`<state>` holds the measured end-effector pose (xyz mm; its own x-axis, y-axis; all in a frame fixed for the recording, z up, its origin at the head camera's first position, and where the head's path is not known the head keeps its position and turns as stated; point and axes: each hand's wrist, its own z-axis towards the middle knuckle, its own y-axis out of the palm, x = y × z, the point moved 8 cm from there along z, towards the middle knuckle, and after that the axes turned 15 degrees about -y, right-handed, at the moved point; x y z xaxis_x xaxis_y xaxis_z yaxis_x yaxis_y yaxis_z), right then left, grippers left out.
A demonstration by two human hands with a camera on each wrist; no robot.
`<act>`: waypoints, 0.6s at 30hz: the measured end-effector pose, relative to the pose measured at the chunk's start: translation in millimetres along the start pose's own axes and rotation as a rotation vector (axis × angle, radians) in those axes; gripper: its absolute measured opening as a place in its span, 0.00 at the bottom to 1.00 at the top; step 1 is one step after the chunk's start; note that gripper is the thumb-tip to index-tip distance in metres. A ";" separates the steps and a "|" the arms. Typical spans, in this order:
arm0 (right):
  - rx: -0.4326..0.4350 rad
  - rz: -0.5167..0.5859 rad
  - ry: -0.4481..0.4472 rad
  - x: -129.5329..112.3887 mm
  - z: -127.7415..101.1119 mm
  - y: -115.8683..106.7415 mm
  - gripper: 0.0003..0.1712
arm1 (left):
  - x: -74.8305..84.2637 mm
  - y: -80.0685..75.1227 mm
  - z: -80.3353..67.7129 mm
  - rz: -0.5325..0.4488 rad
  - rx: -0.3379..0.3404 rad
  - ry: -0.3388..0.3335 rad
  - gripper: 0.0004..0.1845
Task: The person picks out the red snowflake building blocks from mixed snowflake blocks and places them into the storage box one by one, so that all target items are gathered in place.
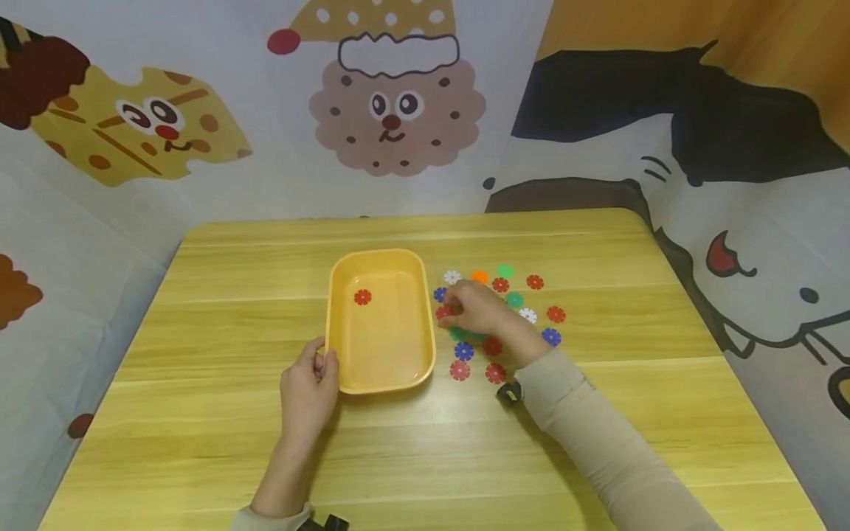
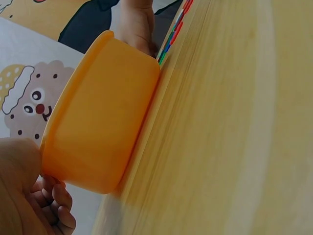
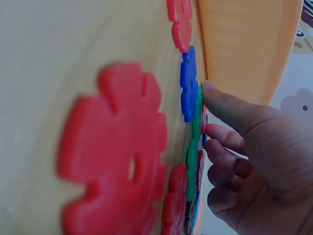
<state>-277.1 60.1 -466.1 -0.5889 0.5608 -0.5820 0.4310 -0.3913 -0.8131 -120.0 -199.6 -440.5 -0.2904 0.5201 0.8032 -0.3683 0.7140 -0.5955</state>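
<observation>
Left hand (image 1: 308, 387) curled round near corner of orange plastic tray (image 1: 425, 354), steadying it. Right hand (image 1: 479, 310) pinching red snowflake-shaped plastic disc (image 1: 443, 312) just right of tray, among scattered coloured discs (image 1: 551, 337). Probably light, stiff, thin; best lifted by its notched edge.

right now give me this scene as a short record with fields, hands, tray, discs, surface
left hand: left hand grips the near left corner of the orange tray
right hand: right hand pinches a red disc among the loose ones
tray contents: one red flower disc
loose discs: red, blue, green, white and orange flower discs lie flat, right of the tray
surface: wooden table
backdrop: cartoon-printed cloth
</observation>
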 end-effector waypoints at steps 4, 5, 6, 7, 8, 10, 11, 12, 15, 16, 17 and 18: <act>-0.011 0.022 0.025 0.9 0.1 0.9 0.13 | 0.0 0.0 0.1 0.002 0.005 0.002 0.16; -0.012 0.032 0.029 1.1 0.2 1.0 0.13 | 0.2 0.0 0.2 0.002 0.005 0.001 0.16; -0.012 0.038 0.033 1.1 0.3 1.0 0.13 | 0.3 0.0 0.2 0.001 0.005 0.002 0.16; -0.012 0.038 0.033 0.9 0.4 0.8 0.13 | 0.6 0.0 0.2 0.001 0.005 0.003 0.16; -0.012 0.035 0.033 0.5 0.4 0.6 0.13 | 0.9 0.1 0.0 0.001 0.005 0.005 0.16; -0.011 0.018 0.026 -0.9 0.7 0.2 0.13 | 0.7 0.3 0.1 0.002 0.007 0.008 0.16; -0.010 0.011 0.020 -1.5 1.1 0.1 0.14 | 0.9 0.3 0.0 0.003 0.008 0.010 0.16; -0.010 0.009 0.014 -2.4 1.5 0.0 0.14 | 0.7 0.5 0.0 0.004 0.008 0.011 0.16; -0.016 0.024 -0.001 -4.3 2.3 0.8 0.15 | 0.3 0.6 0.0 0.004 0.009 0.011 0.16; -0.019 0.036 -0.004 -4.4 2.5 1.3 0.16 | 0.4 0.6 -0.1 0.002 0.008 0.010 0.16; -0.021 0.045 -0.007 -4.5 2.7 1.6 0.16 | 0.5 0.5 -0.1 0.002 0.007 0.010 0.16; -0.023 0.054 -0.010 -4.7 2.5 1.9 0.18 | 0.3 0.6 0.0 0.002 0.006 0.008 0.16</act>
<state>-275.2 54.9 -464.9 -0.5712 0.5318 -0.6253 0.4781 -0.4037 -0.7800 -120.4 -199.0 -440.6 -0.2841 0.5255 0.8020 -0.3726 0.7102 -0.5973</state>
